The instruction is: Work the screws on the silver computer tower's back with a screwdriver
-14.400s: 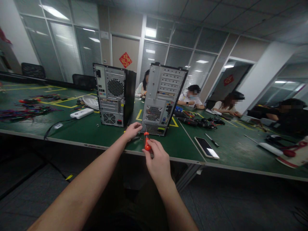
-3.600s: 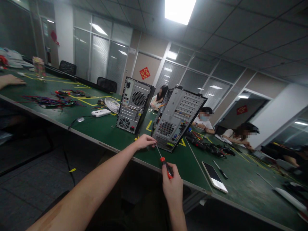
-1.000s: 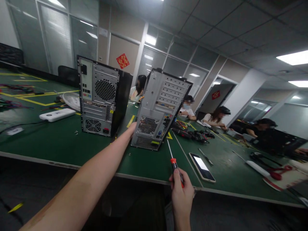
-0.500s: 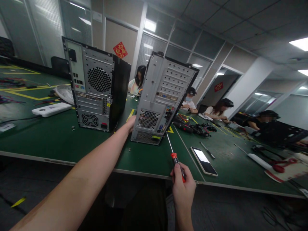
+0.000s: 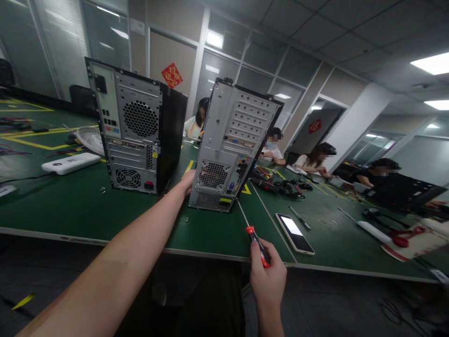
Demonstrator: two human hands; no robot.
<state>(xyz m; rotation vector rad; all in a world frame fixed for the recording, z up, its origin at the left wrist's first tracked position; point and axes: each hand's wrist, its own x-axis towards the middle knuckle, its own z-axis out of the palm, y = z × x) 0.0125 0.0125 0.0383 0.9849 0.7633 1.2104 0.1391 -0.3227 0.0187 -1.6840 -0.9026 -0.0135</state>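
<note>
A grey computer case (image 5: 219, 154) stands tilted on the green table, its rear panel facing me. My left hand (image 5: 189, 181) reaches along the left side of this case; its fingers are hidden behind the panel. My right hand (image 5: 268, 267) grips a screwdriver (image 5: 251, 231) by its red and black handle. The shaft points up and left, with the tip at or very close to the lower right corner of the rear panel; contact cannot be made out. To the left stands a second computer case (image 5: 135, 135), also back towards me.
Small screws (image 5: 103, 190) lie before the left case, and another screw (image 5: 187, 219) lies near my forearm. A phone (image 5: 294, 234), a pen (image 5: 300, 218) and bundled cables (image 5: 291, 187) are to the right. A white power bank-like box (image 5: 71, 163) lies left. Several people sit beyond.
The screwdriver tip has shifted slightly left and down, closer to the case's lower right corner. My left arm keeps its place beside the case. The whole view has shifted slightly.
</note>
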